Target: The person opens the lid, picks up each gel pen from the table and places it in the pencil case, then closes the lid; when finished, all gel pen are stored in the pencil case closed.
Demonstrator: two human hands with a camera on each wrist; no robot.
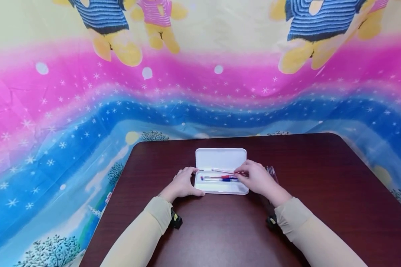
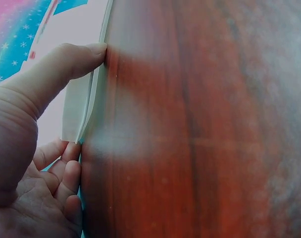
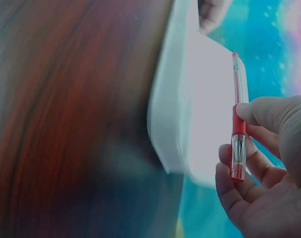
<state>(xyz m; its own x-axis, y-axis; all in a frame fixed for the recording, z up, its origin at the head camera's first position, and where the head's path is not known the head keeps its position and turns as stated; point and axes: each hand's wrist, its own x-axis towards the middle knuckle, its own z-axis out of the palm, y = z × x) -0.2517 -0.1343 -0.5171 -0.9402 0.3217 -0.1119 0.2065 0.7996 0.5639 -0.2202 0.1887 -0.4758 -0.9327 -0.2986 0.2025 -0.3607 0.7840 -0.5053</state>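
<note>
A white pencil case lies on the table with its lid raised at the back. My left hand holds its left end, the thumb at the front edge and the fingers at the side. In my right hand, a clear-barrelled red gel pen is pinched between thumb and fingers over the case's right part. Inside the case lie a red pen and a blue pen, partly hidden by my right hand.
Several pens lie on the dark wood table just right of the case, partly hidden behind my right hand. A patterned curtain hangs beyond the table's far edge. Dark wrist cameras sit at both cuffs.
</note>
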